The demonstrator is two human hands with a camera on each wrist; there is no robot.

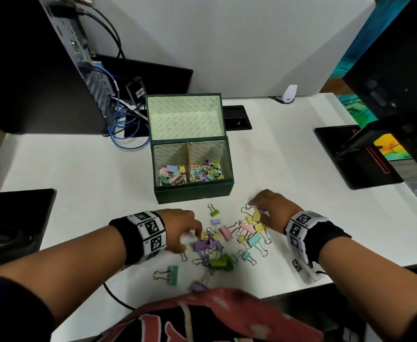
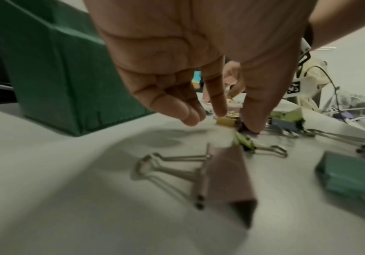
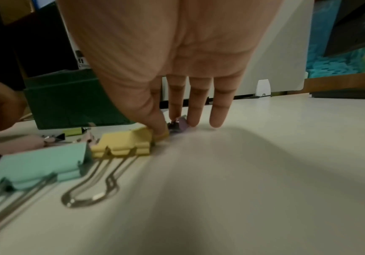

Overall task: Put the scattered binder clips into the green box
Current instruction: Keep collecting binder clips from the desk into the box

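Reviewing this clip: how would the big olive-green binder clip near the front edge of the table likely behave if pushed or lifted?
The olive-green clip lies among other clips, so a push would probably drag neighbours along. Its body looks rigid and wedge-shaped, so it should slide on the white table rather than roll. Its wire handles probably swing when lifted.

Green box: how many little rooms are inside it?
2. In the green box, the left compartment and the right compartment sit side by side, split by a divider. Both hold binder clips. None looks hidden.

Both forearms forward, left hand (image 1: 181,229) and right hand (image 1: 274,208) palm-down, fingertips seemingly pinching.
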